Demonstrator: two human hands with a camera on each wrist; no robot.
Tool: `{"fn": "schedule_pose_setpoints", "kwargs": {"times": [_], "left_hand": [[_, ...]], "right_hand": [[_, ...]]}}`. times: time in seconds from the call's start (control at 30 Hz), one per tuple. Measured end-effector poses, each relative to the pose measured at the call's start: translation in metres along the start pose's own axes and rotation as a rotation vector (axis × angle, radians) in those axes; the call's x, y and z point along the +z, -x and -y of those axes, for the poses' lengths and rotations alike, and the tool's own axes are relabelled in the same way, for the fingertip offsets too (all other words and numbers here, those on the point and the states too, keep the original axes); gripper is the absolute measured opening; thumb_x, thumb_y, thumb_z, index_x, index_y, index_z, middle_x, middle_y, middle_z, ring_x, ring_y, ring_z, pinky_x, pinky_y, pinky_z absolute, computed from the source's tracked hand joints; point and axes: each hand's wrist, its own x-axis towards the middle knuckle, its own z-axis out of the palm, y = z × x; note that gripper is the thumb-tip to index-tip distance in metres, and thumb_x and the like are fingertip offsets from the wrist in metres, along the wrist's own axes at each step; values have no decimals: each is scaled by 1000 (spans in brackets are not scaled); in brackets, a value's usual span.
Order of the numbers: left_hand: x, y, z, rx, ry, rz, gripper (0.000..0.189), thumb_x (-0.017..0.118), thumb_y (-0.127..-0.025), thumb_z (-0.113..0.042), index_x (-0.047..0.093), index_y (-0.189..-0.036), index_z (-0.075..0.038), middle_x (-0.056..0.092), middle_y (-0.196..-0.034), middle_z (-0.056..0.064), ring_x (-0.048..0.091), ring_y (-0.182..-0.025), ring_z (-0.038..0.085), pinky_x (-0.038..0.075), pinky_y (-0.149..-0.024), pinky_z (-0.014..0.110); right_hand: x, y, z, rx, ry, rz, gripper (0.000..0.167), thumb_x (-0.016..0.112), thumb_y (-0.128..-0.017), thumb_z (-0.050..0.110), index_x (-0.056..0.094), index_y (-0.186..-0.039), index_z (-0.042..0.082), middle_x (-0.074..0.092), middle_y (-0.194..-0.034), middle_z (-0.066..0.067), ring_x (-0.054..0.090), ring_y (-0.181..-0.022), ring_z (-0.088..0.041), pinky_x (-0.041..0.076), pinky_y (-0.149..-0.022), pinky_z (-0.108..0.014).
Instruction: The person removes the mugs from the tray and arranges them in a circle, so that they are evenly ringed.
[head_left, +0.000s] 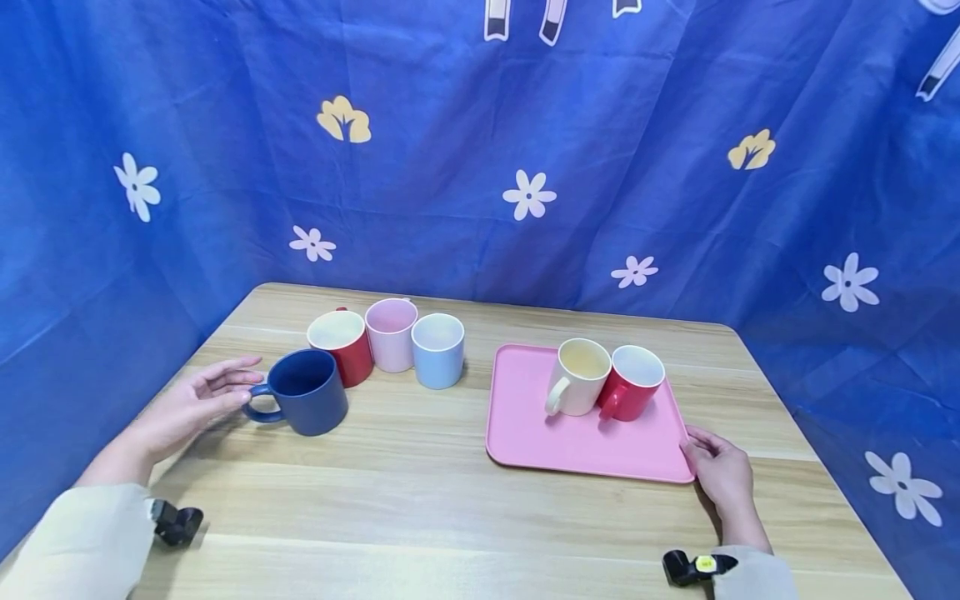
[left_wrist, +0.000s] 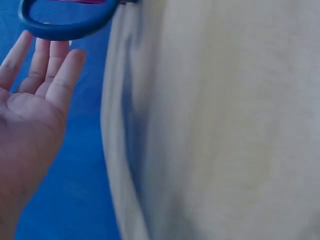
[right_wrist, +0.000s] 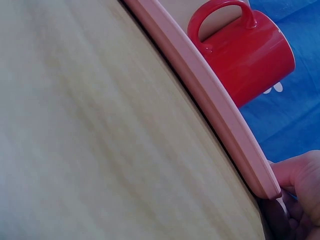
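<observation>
My left hand (head_left: 191, 408) is at the handle of a navy blue mug (head_left: 309, 400), its fingers extended and the thumb tip overlapping the handle in the head view. In the left wrist view the blue handle (left_wrist: 70, 33) hangs just over the spread fingertips. At the other side, my right hand (head_left: 722, 468) pinches the near right edge of a pink tray (head_left: 525, 446), thumb at the rim and fingers curled below. On that tray stand a cream mug (head_left: 581, 387) and a red mug (head_left: 628, 392), upright side by side, handles toward me.
Behind the navy mug stand a red mug with white inside (head_left: 354, 358), a pink mug (head_left: 392, 342) and a light blue mug (head_left: 438, 358), close together. The wooden table (head_left: 390, 500) ends at a blue patterned curtain (head_left: 450, 167) on the back and sides.
</observation>
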Motion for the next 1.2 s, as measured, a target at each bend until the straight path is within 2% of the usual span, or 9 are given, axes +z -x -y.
{"fn": "schedule_pose_setpoints", "kwargs": {"times": [0.1, 0.33, 0.57, 0.67, 0.8, 0.97, 1.1, 1.2], "left_hand": [[0, -4, -8, -6, -12, -11, 48, 44, -96, 10, 50, -131, -22, 62, -117, -3, 59, -106, 4, 47, -83, 16], [6, -19, -28, 16, 14, -30, 42, 44, -97, 7, 49, -131, -17, 61, -116, -2, 61, -104, 7, 48, -85, 19], [27, -38, -52, 60, 93, -123, 40, 48, -95, 8, 55, -126, -15, 63, -112, 0, 63, -100, 9, 49, -82, 20], [38, -47, -62, 69, 95, -141, 38, 50, -94, 7, 56, -124, -15, 63, -110, -1, 63, -97, 8, 49, -81, 19], [52, -59, -72, 69, 25, -144, 38, 54, -93, 5, 57, -124, -17, 62, -110, -2, 63, -96, 6, 49, -80, 17], [70, -73, -79, 76, -12, -130, 37, 57, -92, 3, 57, -123, -17, 62, -112, -3, 62, -98, 8, 48, -81, 16], [88, -83, -81, 49, -82, -119, 35, 58, -93, -3, 55, -126, -13, 61, -114, -6, 61, -101, 6, 46, -84, 15], [103, -90, -84, 32, -140, -109, 39, 61, -92, -6, 51, -130, -4, 60, -114, -5, 60, -101, 6, 45, -86, 15]], "right_hand": [[0, 0, 0, -3, -4, -4, 35, 63, -92, 18, 63, -119, -4, 66, -109, -20, 52, -74, 9, 42, -62, -8], [1, -1, -1, -8, 0, -6, 36, 62, -92, 19, 63, -119, -4, 66, -109, -20, 53, -75, 8, 43, -62, -8], [1, -1, -2, -7, 3, -5, 35, 62, -92, 19, 64, -119, -4, 67, -108, -20, 53, -75, 8, 43, -62, -8], [1, -1, -2, -15, 0, -7, 35, 62, -92, 18, 64, -118, -4, 67, -107, -20, 53, -74, 8, 43, -62, -9], [1, -1, -2, -15, 2, -5, 35, 62, -92, 18, 63, -119, -5, 67, -108, -20, 53, -75, 7, 43, -62, -8], [1, -2, -2, -9, 3, -3, 36, 61, -92, 19, 63, -120, -4, 66, -109, -21, 54, -76, 7, 43, -62, -8], [1, -1, -2, -5, 0, 2, 36, 62, -92, 19, 63, -120, -4, 66, -109, -21, 52, -74, 9, 43, -62, -8], [1, 0, -2, -7, -4, 3, 36, 62, -92, 18, 63, -120, -4, 66, -109, -21, 52, -73, 10, 43, -62, -8]]}}
